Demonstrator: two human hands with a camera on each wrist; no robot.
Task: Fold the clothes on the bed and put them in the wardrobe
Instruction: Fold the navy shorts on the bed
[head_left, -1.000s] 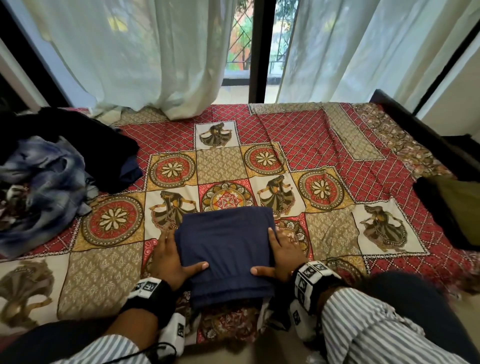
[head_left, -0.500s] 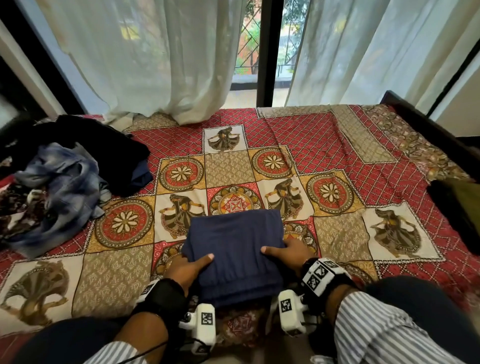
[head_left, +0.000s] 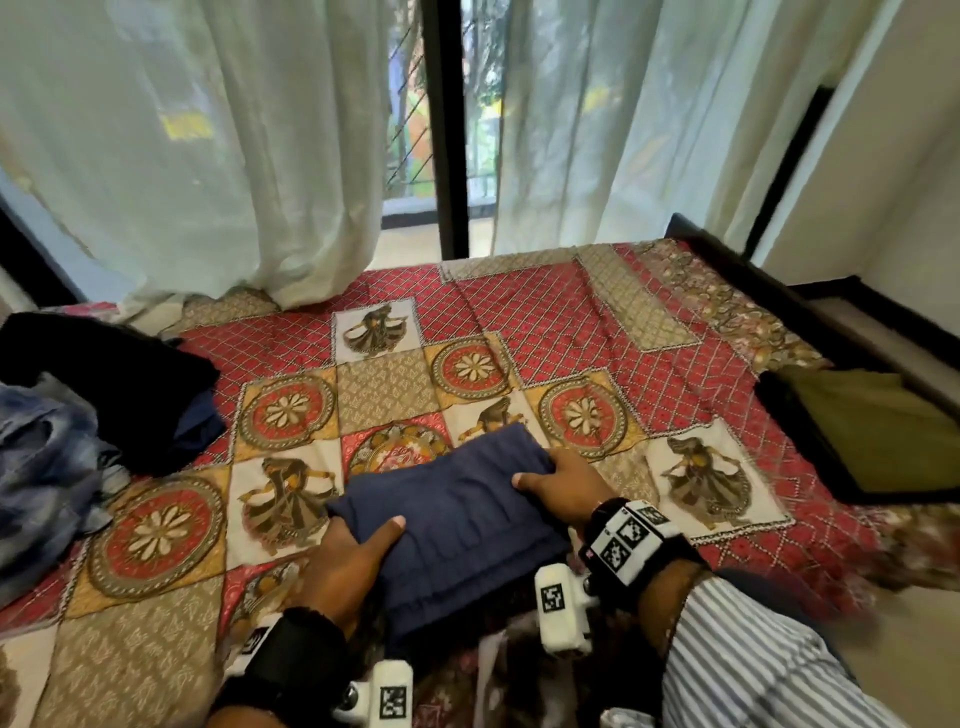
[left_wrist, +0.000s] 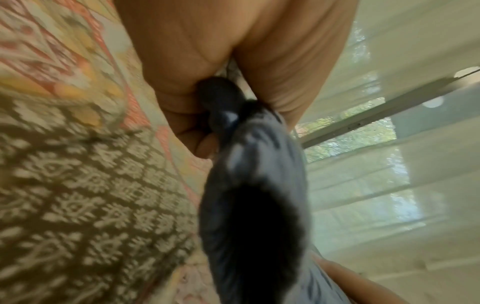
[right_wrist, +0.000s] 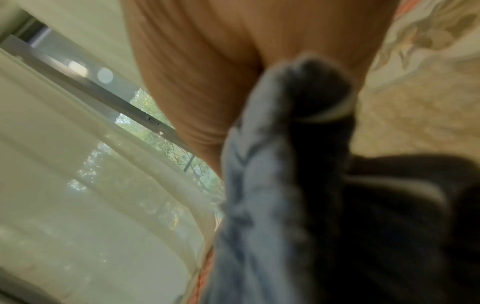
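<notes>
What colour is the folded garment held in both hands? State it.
Navy blue: the folded garment shows best in the head view.

Your head view looks down across the bed (head_left: 545, 322) toward the far curtains (head_left: 208, 156). Your wrist views sit close against the folded navy garment (head_left: 452, 525), sharing those curtains.

A plain navy-blue folded cotton garment (head_left: 452, 525) lies at six o'clock on the patchwork bedspread (head_left: 545, 332), which mixes red lattice squares, beige damask panels, cream squares with dancer figures and gold squares with red flower medallions. At nine o'clock sit a black crumpled cloth (head_left: 119, 384) and a blue-and-white mottled cloth (head_left: 47, 478). At three o'clock lies an olive-green folded cloth (head_left: 872, 436). At twelve hang sheer white curtains (head_left: 218, 156). A blue-and-white striped sleeve (head_left: 753, 670) shows at five.
</notes>
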